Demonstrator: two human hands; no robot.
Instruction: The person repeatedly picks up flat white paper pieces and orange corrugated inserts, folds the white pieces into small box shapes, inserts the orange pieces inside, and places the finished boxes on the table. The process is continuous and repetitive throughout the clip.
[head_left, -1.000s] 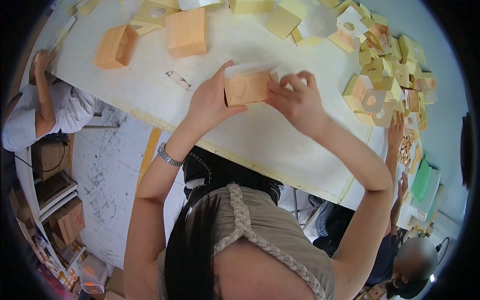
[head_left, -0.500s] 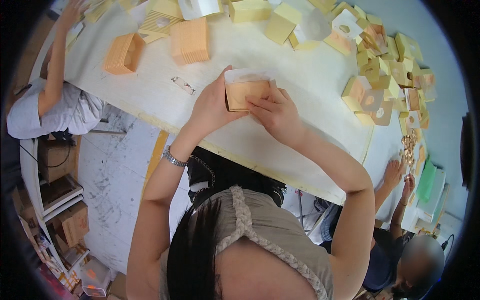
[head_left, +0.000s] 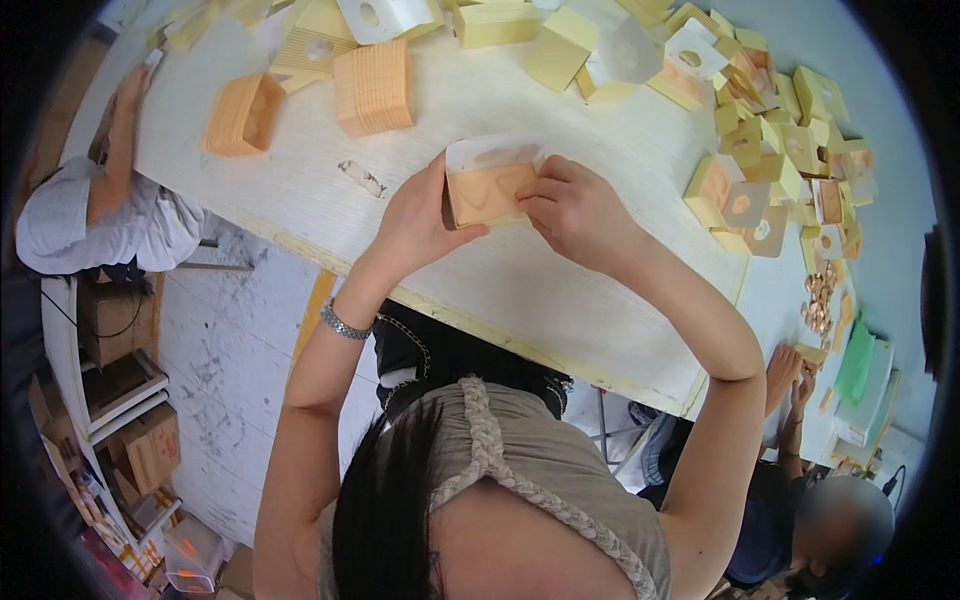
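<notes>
One rect. card box [head_left: 467, 157], peach insert [head_left: 488, 196], fills L hand [head_left: 412, 215].

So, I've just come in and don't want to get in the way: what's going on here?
The person's left hand holds a small open box, while the right hand's fingers are at the right end of the peach insert inside it; whether they grip it is unclear. Two stacks of peach trays stand farther off on the white table, with yellow boxes piled to the right. Co-workers are on both sides.
</notes>
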